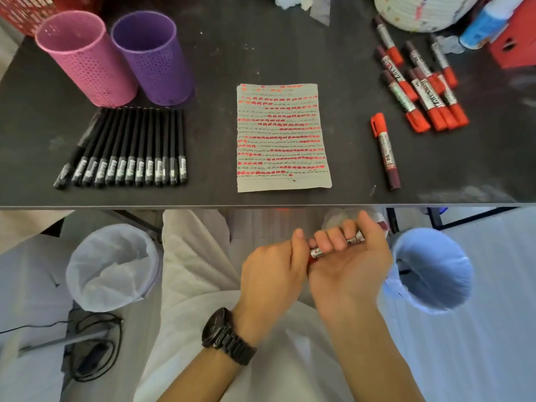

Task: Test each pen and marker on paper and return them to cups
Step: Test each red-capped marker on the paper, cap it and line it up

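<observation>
Below the table's front edge, my right hand (348, 256) grips the barrel of a red marker (317, 251), fingers curled round it. My left hand (272, 274) holds the marker's red-capped end, which is mostly hidden. The paper (282, 181), filled with red and black strokes, lies mid-table. One red marker (385, 149) lies alone right of the paper, and a pile of red markers (420, 88) sits at the back right. A row of black pens (127, 149) lies at the left, in front of a pink cup (87, 59) and a purple cup (153, 59), both upright.
A dark table (319, 53) spans the view. Under it stand a white-lined bin (113, 268) at the left and a blue-lined bin (432, 271) at the right. A white lantern (420, 13), a blue bottle (481, 27) and a red box (516, 44) crowd the back right corner.
</observation>
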Demonstrator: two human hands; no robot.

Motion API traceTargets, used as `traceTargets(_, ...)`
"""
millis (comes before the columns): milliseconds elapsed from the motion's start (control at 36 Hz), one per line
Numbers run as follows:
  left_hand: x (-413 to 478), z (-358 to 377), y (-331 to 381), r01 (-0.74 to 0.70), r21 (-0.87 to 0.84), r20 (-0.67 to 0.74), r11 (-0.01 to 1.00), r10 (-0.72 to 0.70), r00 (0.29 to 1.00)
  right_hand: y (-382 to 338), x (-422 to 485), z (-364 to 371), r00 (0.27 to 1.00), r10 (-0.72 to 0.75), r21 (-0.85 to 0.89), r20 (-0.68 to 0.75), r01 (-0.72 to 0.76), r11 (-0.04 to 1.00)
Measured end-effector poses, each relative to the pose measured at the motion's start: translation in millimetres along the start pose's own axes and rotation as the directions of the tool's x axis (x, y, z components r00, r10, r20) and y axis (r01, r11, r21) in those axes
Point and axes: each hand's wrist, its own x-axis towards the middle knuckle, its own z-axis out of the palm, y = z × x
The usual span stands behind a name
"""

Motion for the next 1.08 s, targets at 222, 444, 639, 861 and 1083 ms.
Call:
traceTargets(222, -2, -1, 9, 0.004, -0.222, 0.100, 0.975, 0.018, 0.995, -20, 2, -2, 0.984, -0.011, -0.143, 0.180, 0.037, 0.989)
traceTargets(444, -6, -19, -27, 0.330, -0.317, 0.302, 0.889, -0.235, 0.924, -81, 7, 2, 0.897, -0.028, -0.142, 0.441, 0.100, 0.985)
traceTargets(639, 11, -56, -27, 0.168, -0.437, 0.069, 0.884, -0.153, 0.986, -82, 31, 12, 0.922, -0.023, -0.070, 0.387, 0.054, 0.996)
traceTargets(861, 56, -79, 5, -0.120, -0.178, -0.244, 0.977, 0.074, 0.967, -74, 40, 32, 0.899, -0.047, -0.407, 0.435, 0.243, 0.880)
traceTargets(1083, 91, -48, -10, -0.247, 0.215, -0.218, 0.945, 0.293, 0.931, -65, 59, 63, 0.843, -0.199, -0.638, 0.499, 0.513, 0.574)
